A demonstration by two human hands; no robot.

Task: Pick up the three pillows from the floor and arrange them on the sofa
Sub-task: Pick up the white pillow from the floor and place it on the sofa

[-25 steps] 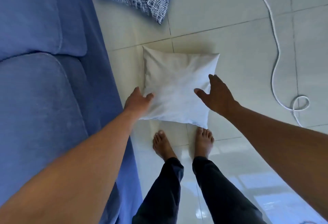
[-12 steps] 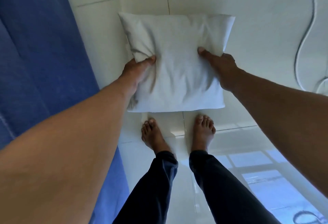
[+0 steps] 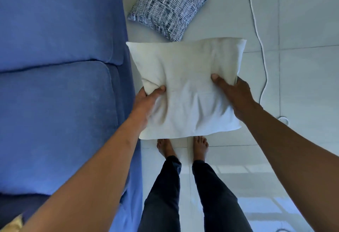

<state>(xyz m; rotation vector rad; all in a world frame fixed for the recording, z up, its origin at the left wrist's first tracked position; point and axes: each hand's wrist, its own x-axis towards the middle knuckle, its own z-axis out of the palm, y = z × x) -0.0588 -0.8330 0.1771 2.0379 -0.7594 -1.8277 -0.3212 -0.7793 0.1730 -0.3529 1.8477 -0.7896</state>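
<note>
The white pillow [image 3: 187,88] has come up off the floor since half a second ago and now hangs above the feet, gripped at its two side edges: left hand [image 3: 146,103] and right hand [image 3: 233,96] both clenched into the fabric. The sofa [image 3: 60,92] lies directly to the left, nearer the left hand. A patterned pillow [image 3: 168,6] waits on the floor [image 3: 302,85].

White cable [image 3: 257,29] trails across tiled floor [image 3: 302,85].
</note>
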